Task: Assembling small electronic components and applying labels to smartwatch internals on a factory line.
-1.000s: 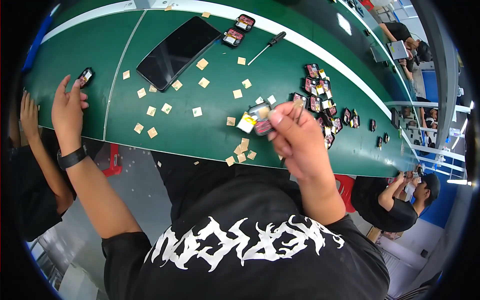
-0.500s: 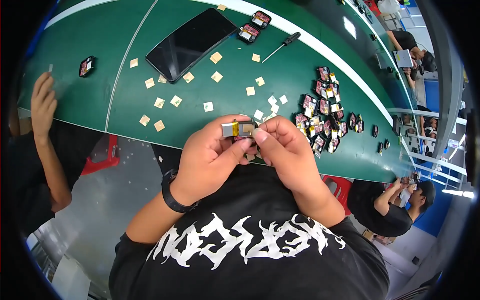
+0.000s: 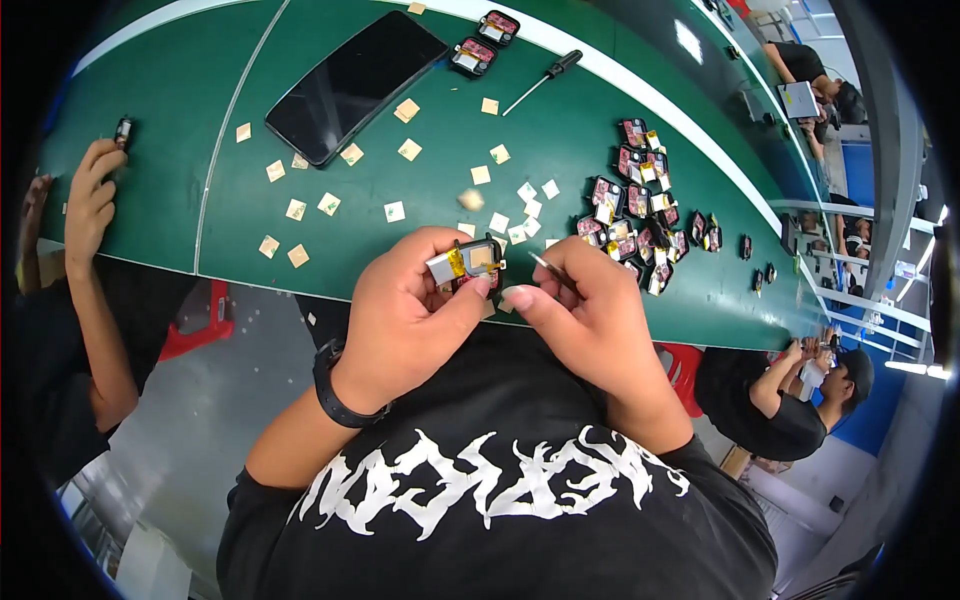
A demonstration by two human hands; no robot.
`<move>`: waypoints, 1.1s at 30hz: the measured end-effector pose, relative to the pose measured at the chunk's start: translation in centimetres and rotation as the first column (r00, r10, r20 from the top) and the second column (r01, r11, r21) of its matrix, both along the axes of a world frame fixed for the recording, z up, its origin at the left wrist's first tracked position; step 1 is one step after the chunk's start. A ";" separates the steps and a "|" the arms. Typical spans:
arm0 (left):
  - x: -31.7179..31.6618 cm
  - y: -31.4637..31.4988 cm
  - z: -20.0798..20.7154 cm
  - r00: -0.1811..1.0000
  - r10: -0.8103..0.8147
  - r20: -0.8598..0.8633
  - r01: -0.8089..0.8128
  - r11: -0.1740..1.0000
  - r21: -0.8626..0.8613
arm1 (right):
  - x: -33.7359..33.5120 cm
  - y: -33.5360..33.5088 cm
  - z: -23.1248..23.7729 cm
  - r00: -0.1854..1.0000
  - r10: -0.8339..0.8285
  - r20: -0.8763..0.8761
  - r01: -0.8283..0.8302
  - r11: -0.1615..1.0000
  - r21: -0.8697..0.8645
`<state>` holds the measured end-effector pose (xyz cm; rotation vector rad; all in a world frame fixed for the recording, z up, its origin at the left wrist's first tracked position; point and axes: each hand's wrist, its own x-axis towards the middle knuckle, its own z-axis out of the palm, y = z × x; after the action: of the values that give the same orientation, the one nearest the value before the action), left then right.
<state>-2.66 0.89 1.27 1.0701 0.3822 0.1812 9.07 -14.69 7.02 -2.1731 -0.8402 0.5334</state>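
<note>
My left hand (image 3: 405, 300) grips a small black device housing (image 3: 484, 256) between thumb and fingers. A silver battery (image 3: 444, 266) with yellow tape sticks out of its left side, and a tan square lies inside the frame. Just to the right, my right hand (image 3: 585, 300) is closed around a slim dark tool (image 3: 541, 262) with a silver tip, its kind unclear. The tool's tip stands apart from the housing. Above the housing a blurred tan piece (image 3: 470, 200) shows over the green table (image 3: 370, 240). White paper squares (image 3: 517, 234) lie just beyond my hands.
A heap of open black housings (image 3: 638, 200) with batteries lies to the right. Further off are a black phone (image 3: 355, 85), a screwdriver (image 3: 545, 80) and two open housings (image 3: 473, 57). Tan squares (image 3: 328, 203) are scattered about. At left a co-worker's hand (image 3: 92, 190) holds a small device.
My right hand has drawn away from the housing, and its tool tip now shows. The housing has tilted. A blurred tan piece has appeared above it. The co-worker's hand has picked up a device.
</note>
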 end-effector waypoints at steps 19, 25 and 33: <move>-0.2 -0.3 -0.8 1.000 -0.022 0.004 0.019 0.936 0.351 | 0.8 0.0 0.2 0.864 0.298 0.406 -0.285 0.954 -0.093; -0.6 0.3 0.2 0.983 -0.178 0.036 0.181 0.972 -0.147 | 1.3 -0.7 -1.3 0.919 0.049 -0.392 0.071 0.956 0.286; -0.1 -0.9 0.1 0.990 -0.137 0.024 0.129 0.970 0.207 | 1.6 1.9 0.7 0.942 0.334 0.025 -0.331 0.919 0.215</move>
<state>-2.80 0.04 1.35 1.2895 0.2600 0.1224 10.72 -12.84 7.76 -1.8360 -1.2148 0.5905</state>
